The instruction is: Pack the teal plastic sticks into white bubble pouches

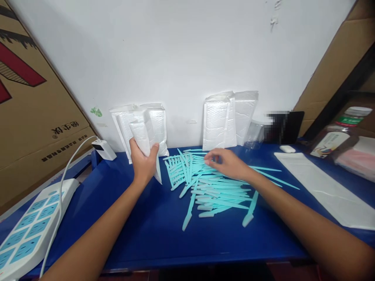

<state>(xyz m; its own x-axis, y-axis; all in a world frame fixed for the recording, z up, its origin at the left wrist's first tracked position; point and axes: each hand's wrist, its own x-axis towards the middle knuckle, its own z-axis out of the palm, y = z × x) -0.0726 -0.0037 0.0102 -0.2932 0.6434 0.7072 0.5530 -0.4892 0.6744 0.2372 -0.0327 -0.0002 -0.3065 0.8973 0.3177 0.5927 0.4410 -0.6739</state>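
Upright in my left hand (143,164) is a white padded envelope (140,134), gripped between thumb and fingers. It stands in front of other white padded envelopes (158,125) that lean on the wall. A loose heap of turquoise eyebrow razors (218,191) spreads over the blue table, some lined up in a row at its left end. Above the heap's far side, my right hand (230,164) has its thumb and fingertips drawn together in a pinch. Whether a razor is between those fingertips cannot be made out.
More padded envelopes (216,123) lean on the wall behind the heap. A long white pouch (325,189) lies at right, near a bottle (334,134) and a clear cup (254,134). At left are a power strip (38,222), a white charger (104,150) and a large carton (35,117).
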